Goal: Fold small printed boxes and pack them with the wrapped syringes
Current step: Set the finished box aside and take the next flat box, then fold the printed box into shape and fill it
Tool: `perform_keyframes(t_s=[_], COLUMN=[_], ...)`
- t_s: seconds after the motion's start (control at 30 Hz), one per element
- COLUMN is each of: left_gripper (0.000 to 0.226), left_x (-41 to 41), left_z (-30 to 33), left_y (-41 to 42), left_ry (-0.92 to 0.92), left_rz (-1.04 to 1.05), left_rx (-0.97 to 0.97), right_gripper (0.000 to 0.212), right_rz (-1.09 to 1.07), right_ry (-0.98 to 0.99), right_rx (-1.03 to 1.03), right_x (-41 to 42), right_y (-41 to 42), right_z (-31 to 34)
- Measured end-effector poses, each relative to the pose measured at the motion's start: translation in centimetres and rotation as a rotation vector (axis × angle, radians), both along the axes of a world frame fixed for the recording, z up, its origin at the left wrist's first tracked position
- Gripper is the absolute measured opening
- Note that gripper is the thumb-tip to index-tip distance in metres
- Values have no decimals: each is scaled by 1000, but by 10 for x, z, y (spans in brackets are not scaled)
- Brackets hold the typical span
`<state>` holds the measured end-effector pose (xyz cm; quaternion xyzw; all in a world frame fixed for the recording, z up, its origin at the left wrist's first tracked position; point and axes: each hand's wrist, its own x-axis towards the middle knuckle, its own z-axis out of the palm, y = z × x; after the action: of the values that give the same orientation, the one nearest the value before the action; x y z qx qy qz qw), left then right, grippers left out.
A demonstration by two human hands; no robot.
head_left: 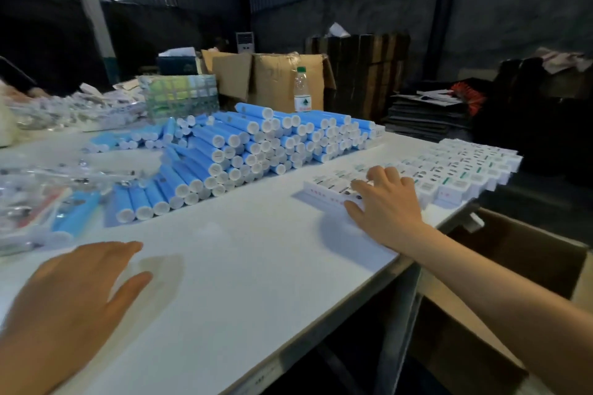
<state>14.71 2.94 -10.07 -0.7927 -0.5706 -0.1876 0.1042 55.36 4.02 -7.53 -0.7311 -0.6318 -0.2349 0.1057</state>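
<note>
**Right hand on the row of printed boxes, left hand flat on the bench**

We see our right hand (386,200) reaching to the near end of a long row of small white printed cardboard boxes (449,170) laid along the right side of the white bench (250,266). Its fingers curl down over the nearest boxes and the thumb lies beside them on the bench; we cannot tell whether it actually grips one. Our left hand (73,295) is low over the bench at the near left, fingers straight and slightly apart, holding nothing.

The clear-wrapped syringes (48,189) lie in a loose heap at the left edge of the bench. Between them and the boxes sits a stacked pile of light blue tubes with white end caps (250,151). Behind the pile stand a clear plastic water bottle with a green cap (302,90) and brown cardboard cartons (272,80). An open brown carton (513,266) sits below the bench edge on the right.
</note>
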Motion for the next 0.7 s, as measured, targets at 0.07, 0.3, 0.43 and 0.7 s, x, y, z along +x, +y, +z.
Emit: perform_keyframes(t_s=[0.07, 0.3, 0.43, 0.7], left_gripper=[45, 28, 29, 31], left_x=[12, 17, 15, 16], left_z=[15, 17, 11, 12], left_y=[-9, -14, -13, -12], left_ry=[85, 64, 71, 66], left_rz=[2, 43, 71, 37], left_rx=[74, -128, -97, -128], right_gripper=[43, 26, 28, 25], right_rz=[144, 833, 923, 934], right_ry=[-5, 250, 226, 402], right_rx=[48, -120, -229, -237], right_x=[-32, -194, -250, -257], right_y=[5, 26, 42, 56], right_z=[11, 21, 7, -15])
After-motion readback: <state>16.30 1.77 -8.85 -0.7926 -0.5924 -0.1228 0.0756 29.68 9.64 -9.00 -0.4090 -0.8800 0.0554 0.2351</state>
